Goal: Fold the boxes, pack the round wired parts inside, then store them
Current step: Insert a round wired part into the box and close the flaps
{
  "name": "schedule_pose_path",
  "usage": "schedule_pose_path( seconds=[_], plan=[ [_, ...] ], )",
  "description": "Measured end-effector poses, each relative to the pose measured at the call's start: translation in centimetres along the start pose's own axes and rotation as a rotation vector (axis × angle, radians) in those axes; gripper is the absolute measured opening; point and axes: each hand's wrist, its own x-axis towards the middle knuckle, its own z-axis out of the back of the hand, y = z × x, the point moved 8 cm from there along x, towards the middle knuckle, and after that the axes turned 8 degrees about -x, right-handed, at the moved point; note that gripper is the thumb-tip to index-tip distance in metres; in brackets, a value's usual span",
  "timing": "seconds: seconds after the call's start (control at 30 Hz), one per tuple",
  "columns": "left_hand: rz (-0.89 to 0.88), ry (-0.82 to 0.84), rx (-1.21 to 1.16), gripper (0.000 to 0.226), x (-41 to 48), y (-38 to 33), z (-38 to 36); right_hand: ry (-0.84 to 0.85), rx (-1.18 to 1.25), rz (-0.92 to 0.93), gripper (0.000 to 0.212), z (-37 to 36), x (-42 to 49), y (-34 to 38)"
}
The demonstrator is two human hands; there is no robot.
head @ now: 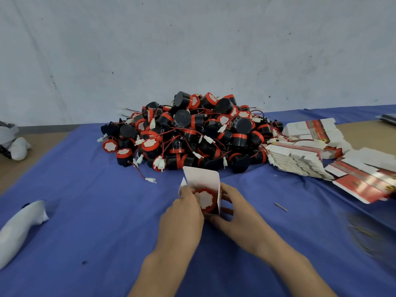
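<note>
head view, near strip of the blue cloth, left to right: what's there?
white cloth bundle → left hand → open box with a round part inside → right hand → grey sliver → flat boxes

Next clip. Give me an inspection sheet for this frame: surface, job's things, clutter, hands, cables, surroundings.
Surface: blue cloth spread over a tan tabletop.
Job's things: open white cardboard box holding one red-capped round part; heap of black round wired parts behind it; flat red-and-white box blanks to the right.
Clutter: white cloth bundle at near left; second white cloth bundle at far left; small grey strip.
Hands: left hand and right hand both grip the box.
Cables: thin red and black wires with white plugs trail from the heap.
Surroundings: scuffed pale wall.
</note>
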Motion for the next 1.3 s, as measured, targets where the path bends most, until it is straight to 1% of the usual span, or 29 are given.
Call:
schedule_pose_path(
  seconds=[0.1, 0.2, 0.23, 0.27, 0.3, 0.37, 0.47, 0.5, 0.57, 0.67, 0.73, 0.8, 0.87, 0.9, 0.93, 1.03, 1.13, 1.3],
  plan=[
    [-0.016, 0.027, 0.132, 0.015, 0.5, 0.0, -0.2, 0.007, 0.144, -0.047, 0.051, -0.3, -0.1, -0.1],
    [-0.062, 0.045, 0.241, 0.016, 0.4, -0.7, -0.2, -0.086, 0.273, -0.082, 0.031, -1.0, 0.1, 0.0],
    [-0.092, 0.051, 0.283, 0.018, 0.4, -1.1, -0.3, -0.126, 0.287, -0.089, 0.031, -1.2, 0.2, 0.0],
    [-0.121, 0.063, 0.307, 0.021, 0.3, -1.3, -0.4, -0.165, 0.299, -0.103, 0.035, -1.3, 0.3, 0.0],
    [-0.147, 0.068, 0.309, 0.025, 0.1, -1.4, -0.6, -0.195, 0.304, -0.123, 0.038, -1.4, 0.5, -0.2],
    [-0.198, 0.066, 0.238, 0.027, -0.4, -1.1, -0.7, -0.213, 0.314, -0.171, 0.038, -1.5, 0.9, -0.5],
    [-0.315, 0.030, 0.202, 0.017, -1.5, -1.0, -0.5, -0.196, 0.305, -0.207, 0.033, -1.3, 1.2, -0.8],
    [-0.342, 0.012, 0.185, 0.017, -1.9, -0.9, -0.4, -0.193, 0.293, -0.217, 0.030, -1.2, 1.2, -0.8],
    [-0.385, -0.015, 0.123, 0.026, -2.5, -0.8, 0.0, -0.189, 0.284, -0.237, 0.024, -1.1, 1.0, -1.0],
    [-0.529, -0.069, 0.222, 0.044, -4.0, -1.8, 0.5, -0.188, 0.286, -0.261, 0.018, -1.0, 0.8, -1.1],
    [-0.614, -0.127, 0.242, 0.051, -4.8, -2.4, 1.0, -0.190, 0.266, -0.268, 0.015, -0.9, 0.7, -1.1],
    [-0.624, -0.176, 0.222, 0.042, -4.9, -2.6, 1.4, -0.188, 0.233, -0.272, 0.010, -0.8, 0.5, -1.1],
    [-0.580, -0.208, 0.183, 0.019, -4.5, -2.3, 1.6, -0.181, 0.211, -0.280, 0.006, -0.7, 0.5, -1.1],
    [-0.545, -0.223, 0.178, 0.014, -4.2, -2.1, 1.6, -0.179, 0.204, -0.285, 0.006, -0.7, 0.5, -1.1],
    [-0.530, -0.238, 0.186, 0.015, -4.0, -2.0, 1.7, -0.179, 0.197, -0.289, 0.006, -0.6, 0.5, -1.2],
    [-0.569, -0.263, 0.214, 0.014, -4.2, -2.4, 2.2, -0.191, 0.192, -0.291, 0.007, -0.3, 0.6, -1.2],
    [-0.602, -0.340, 0.233, 0.012, -4.0, -2.4, 3.2, -0.191, 0.201, -0.288, 0.008, -0.2, 0.6, -1.2],
    [-0.621, -0.413, 0.233, 0.035, -3.7, -1.7, 3.6, -0.183, 0.172, -0.276, 0.008, -0.2, 0.4, -1.2]
  ],
)
